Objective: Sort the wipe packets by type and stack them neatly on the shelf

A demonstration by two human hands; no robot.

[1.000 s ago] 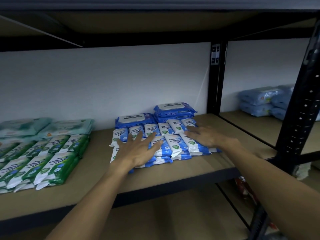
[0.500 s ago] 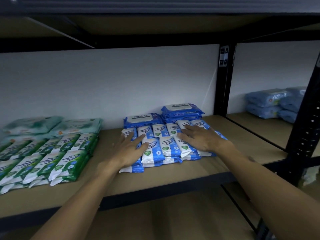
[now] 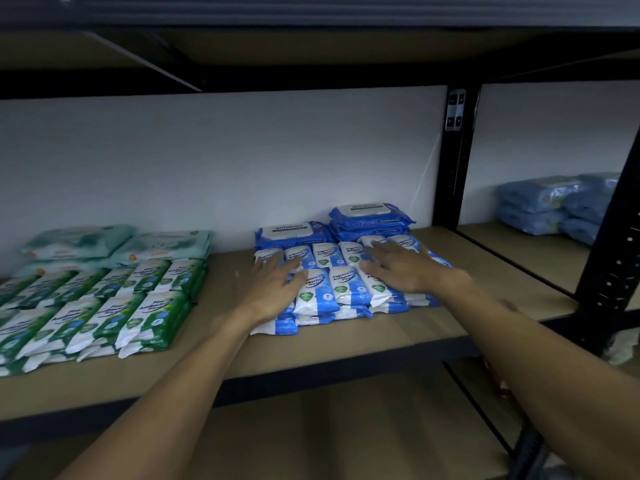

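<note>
Left hand [image 3: 270,292] has moved since a second ago, off the middle of the small blue-white wipe packets [image 3: 334,289] to that stack's left edge. Right hand [image 3: 405,268] sits about where it was, on the right half. Packets look more squared up than before, fewer loose corners on the left.

Both hands lie flat on top of the stack, palms down. Fingers are straight and slightly spread, gripping nothing. Left fingers [image 3: 277,263] cover the left column; right fingers point left across the back row.

The stack sits on the shelf board [image 3: 346,344], two rows deep and several layers high. Just beyond the fingertips are large blue packs [image 3: 294,232], one on the left and a taller pile on the right, against the white wall [image 3: 242,161].

Well left of the left fingers lie the small green-white packets [image 3: 138,306], in rows, with pale green large packs [image 3: 114,244] behind them. Bare board separates the green and blue groups.

Right of the right hand stands a black upright post [image 3: 453,157]. Past it, in the next bay, are pale blue packs [image 3: 547,202]. Upper shelf overhangs close above. Lower shelf [image 3: 311,427] shows below the forearms.
</note>
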